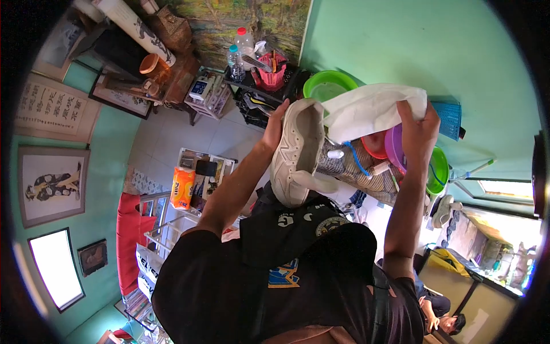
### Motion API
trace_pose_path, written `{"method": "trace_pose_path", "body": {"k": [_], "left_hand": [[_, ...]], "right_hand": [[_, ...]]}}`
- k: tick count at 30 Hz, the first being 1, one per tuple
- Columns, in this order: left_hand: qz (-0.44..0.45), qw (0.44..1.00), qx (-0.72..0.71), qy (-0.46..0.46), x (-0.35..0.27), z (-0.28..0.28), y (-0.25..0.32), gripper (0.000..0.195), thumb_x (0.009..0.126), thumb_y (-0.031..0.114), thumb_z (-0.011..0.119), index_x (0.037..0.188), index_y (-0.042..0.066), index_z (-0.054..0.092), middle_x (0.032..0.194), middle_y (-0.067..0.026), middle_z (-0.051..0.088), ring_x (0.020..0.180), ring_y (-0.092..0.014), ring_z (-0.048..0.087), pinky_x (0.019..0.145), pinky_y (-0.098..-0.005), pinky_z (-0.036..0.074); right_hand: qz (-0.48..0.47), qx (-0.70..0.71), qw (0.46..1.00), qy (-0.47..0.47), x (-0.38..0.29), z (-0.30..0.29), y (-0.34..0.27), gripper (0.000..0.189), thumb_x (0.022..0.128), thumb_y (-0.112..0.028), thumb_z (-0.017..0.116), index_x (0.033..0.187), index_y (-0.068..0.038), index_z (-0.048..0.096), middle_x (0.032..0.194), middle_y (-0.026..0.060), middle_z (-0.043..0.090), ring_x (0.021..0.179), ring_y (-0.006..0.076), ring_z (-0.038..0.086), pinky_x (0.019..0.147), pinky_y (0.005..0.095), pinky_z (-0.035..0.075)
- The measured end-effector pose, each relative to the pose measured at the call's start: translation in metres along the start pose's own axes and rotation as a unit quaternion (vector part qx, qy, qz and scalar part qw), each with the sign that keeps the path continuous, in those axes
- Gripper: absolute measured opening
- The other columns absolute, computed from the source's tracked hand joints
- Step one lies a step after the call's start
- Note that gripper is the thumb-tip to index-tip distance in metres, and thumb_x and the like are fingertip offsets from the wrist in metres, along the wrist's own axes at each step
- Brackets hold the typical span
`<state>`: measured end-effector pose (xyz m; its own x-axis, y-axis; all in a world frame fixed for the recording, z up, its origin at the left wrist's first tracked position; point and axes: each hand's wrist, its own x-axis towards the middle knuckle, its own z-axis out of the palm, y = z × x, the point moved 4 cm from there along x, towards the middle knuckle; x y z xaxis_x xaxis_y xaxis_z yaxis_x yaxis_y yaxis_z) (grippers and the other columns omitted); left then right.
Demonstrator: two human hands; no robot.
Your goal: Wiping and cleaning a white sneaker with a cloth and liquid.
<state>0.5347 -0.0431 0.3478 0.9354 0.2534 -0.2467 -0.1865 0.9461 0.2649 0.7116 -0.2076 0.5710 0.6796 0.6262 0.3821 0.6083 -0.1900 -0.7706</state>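
Note:
My left hand (277,124) grips a light beige sneaker (288,159) at its toe end, its opening and empty lace holes showing and its tongue folded out at the lower end. To the right, my right hand (417,124) pinches a white cloth or tissue (374,107), which stretches across toward the sneaker. The cloth's left edge lies close to the shoe's rim; whether they touch I cannot tell. Beyond the hands is a table with a patterned cover (343,165), bearing a small white bottle (335,154) and a blue-handled brush or tool (356,159).
A green basin (328,81), a red basin (374,144) and a purple basin (394,144) stand around the table. A black shelf (253,86) holds bottles and a pink basket (272,73). An orange pack (182,188) is at left. Another person (438,307) sits at lower right.

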Motion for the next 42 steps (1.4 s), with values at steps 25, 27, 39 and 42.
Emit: {"method": "trace_pose_path", "body": {"k": [25, 27, 39, 42], "left_hand": [[-0.263, 0.911, -0.206, -0.244, 0.077, 0.083, -0.202, 0.068, 0.094, 0.053, 0.051, 0.147, 0.012, 0.038, 0.152, -0.0251, 0.024, 0.093, -0.029, 0.063, 0.076, -0.0400, 0.057], [-0.244, 0.931, -0.133, -0.234, 0.078, 0.089, -0.208, 0.071, 0.093, 0.056, 0.049, 0.148, 0.012, 0.037, 0.151, -0.0256, 0.027, 0.092, -0.029, 0.063, 0.076, -0.0402, 0.057], [-0.330, 0.915, 0.018, -0.234, 0.044, 0.165, -0.260, 0.081, 0.093, 0.066, 0.035, 0.143, 0.003, 0.038, 0.103, -0.0293, 0.061, 0.077, -0.033, 0.065, 0.064, -0.0415, 0.055], [-0.299, 0.911, 0.086, -0.271, 0.031, 0.194, -0.271, 0.076, 0.095, 0.063, 0.034, 0.139, 0.002, 0.043, 0.107, -0.0281, 0.062, 0.082, -0.033, 0.066, 0.069, -0.0421, 0.056]], "right_hand": [[0.234, 0.526, 0.741, 0.345, -0.196, -0.069, 0.169, 0.041, 0.098, -0.029, 0.058, 0.130, -0.006, 0.047, 0.119, 0.0124, 0.061, 0.101, 0.0273, 0.066, 0.080, 0.0449, 0.059], [0.224, 0.556, 0.740, 0.306, -0.225, -0.068, 0.172, 0.051, 0.097, -0.035, 0.057, 0.137, -0.007, 0.042, 0.130, 0.0126, 0.056, 0.115, 0.0298, 0.059, 0.093, 0.0520, 0.052], [0.177, 0.732, 0.653, -0.078, -0.268, -0.124, 0.228, 0.114, 0.077, -0.083, 0.046, 0.149, 0.003, 0.024, 0.144, 0.0207, 0.043, 0.126, 0.0307, 0.051, 0.103, 0.0462, 0.042], [0.148, 0.606, 0.768, -0.146, -0.245, -0.138, 0.242, 0.113, 0.072, -0.080, 0.059, 0.144, 0.004, 0.034, 0.131, 0.0174, 0.055, 0.114, 0.0254, 0.060, 0.096, 0.0371, 0.049]]}}
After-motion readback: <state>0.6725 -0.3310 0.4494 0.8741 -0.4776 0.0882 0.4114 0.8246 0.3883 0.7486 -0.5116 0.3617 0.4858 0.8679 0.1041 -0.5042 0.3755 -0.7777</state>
